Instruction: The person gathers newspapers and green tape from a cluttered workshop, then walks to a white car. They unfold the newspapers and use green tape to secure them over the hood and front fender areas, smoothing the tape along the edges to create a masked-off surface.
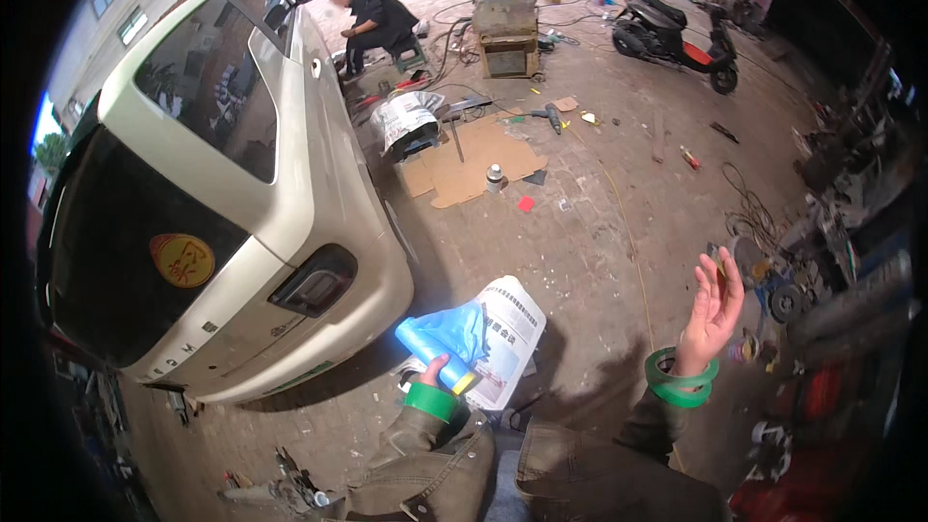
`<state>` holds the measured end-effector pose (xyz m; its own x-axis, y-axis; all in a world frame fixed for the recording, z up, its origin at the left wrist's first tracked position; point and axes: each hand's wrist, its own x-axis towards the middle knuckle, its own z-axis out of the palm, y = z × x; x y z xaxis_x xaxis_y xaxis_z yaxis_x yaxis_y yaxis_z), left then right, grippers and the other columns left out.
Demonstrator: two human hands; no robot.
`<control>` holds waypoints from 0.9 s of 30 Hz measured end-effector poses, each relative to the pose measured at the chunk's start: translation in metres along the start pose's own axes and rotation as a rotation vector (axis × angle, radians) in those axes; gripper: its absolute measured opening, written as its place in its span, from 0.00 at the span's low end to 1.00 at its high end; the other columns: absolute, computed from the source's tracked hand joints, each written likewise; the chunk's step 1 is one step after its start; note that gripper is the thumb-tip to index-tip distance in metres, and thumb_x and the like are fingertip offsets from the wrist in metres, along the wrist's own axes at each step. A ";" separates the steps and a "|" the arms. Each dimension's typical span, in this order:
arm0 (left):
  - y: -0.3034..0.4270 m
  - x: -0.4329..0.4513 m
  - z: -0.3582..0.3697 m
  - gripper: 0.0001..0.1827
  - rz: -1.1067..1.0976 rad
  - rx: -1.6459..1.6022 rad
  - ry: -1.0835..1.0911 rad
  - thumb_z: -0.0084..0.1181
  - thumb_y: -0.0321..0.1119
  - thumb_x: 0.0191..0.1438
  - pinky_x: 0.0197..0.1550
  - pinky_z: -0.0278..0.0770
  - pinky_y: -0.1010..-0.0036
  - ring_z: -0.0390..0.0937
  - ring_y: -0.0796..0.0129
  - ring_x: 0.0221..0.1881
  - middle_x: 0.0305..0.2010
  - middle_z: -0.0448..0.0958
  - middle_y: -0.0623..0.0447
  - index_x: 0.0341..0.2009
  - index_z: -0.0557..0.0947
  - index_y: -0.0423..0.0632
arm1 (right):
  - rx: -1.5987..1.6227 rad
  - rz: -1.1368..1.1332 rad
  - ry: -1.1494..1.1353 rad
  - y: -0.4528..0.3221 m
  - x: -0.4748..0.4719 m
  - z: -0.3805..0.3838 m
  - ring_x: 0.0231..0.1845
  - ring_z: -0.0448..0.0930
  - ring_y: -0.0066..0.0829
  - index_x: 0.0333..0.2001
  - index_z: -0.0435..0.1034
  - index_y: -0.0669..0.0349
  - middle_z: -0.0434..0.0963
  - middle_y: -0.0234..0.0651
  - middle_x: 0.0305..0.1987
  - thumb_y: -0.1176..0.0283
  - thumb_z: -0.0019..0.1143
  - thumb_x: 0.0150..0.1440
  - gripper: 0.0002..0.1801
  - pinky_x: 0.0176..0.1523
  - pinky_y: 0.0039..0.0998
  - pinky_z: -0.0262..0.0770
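My left hand (433,370) grips a roll of blue plastic film (428,348), which has a yellow end. Loose blue film spreads from the roll over several sheets of printed newspaper (516,319); whether the same hand also holds the paper is hidden. A roll of green tape (431,402) sits around my left wrist. Out to the right, my right hand (707,322) is raised with its fingers apart and seems to hold nothing. Around that wrist hang green tape rolls (681,386). To the left stands the rear corner of a cream car (348,333), with its dark tail light (317,281).
A person (380,18) sits on a green stool (411,58) beside the car. Flattened cardboard (478,159) on the brick ground bears a spray can (494,177) and a hammer (457,134). Beyond are a wheeled cabinet (506,29) and a scooter (678,36). A yellow cord (629,232) crosses the ground.
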<state>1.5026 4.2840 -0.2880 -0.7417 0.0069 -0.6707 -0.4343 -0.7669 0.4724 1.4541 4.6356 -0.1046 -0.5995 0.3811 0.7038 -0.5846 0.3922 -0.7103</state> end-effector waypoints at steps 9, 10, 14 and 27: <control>0.047 0.201 0.161 0.34 -0.091 -0.058 -0.009 0.59 0.35 0.46 0.54 0.69 0.51 0.70 0.46 0.50 0.48 0.70 0.41 0.57 0.63 0.42 | -0.081 0.351 -0.045 0.167 0.131 0.057 0.49 0.74 0.29 0.46 0.68 0.70 0.73 0.40 0.48 0.81 0.46 0.58 0.12 0.56 0.28 0.69; 0.049 0.209 0.180 0.34 -0.136 -0.085 -0.035 0.59 0.35 0.46 0.54 0.69 0.49 0.70 0.45 0.49 0.48 0.70 0.40 0.57 0.63 0.40 | -0.132 0.371 -0.058 0.181 0.148 0.056 0.48 0.74 0.28 0.46 0.69 0.70 0.74 0.40 0.47 0.80 0.45 0.58 0.12 0.55 0.27 0.69; 0.069 0.247 0.263 0.33 -0.096 -0.038 -0.090 0.61 0.35 0.47 0.52 0.72 0.54 0.73 0.50 0.46 0.48 0.71 0.40 0.56 0.63 0.38 | -0.197 0.463 -0.106 0.239 0.198 0.059 0.46 0.75 0.24 0.45 0.69 0.70 0.76 0.38 0.44 0.79 0.45 0.60 0.11 0.53 0.25 0.69; 0.115 0.368 0.346 0.27 0.220 -0.241 0.296 0.59 0.38 0.47 0.47 0.75 0.61 0.75 0.54 0.42 0.43 0.74 0.42 0.49 0.71 0.36 | 0.030 0.618 -0.424 0.477 0.382 0.213 0.44 0.75 0.24 0.43 0.70 0.70 0.77 0.37 0.41 0.78 0.45 0.59 0.10 0.52 0.24 0.69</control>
<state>1.0030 4.4204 -0.2825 -0.6096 -0.3310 -0.7203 -0.1246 -0.8573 0.4994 0.8299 4.7899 -0.1774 -0.9791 0.1673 0.1156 -0.0838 0.1860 -0.9790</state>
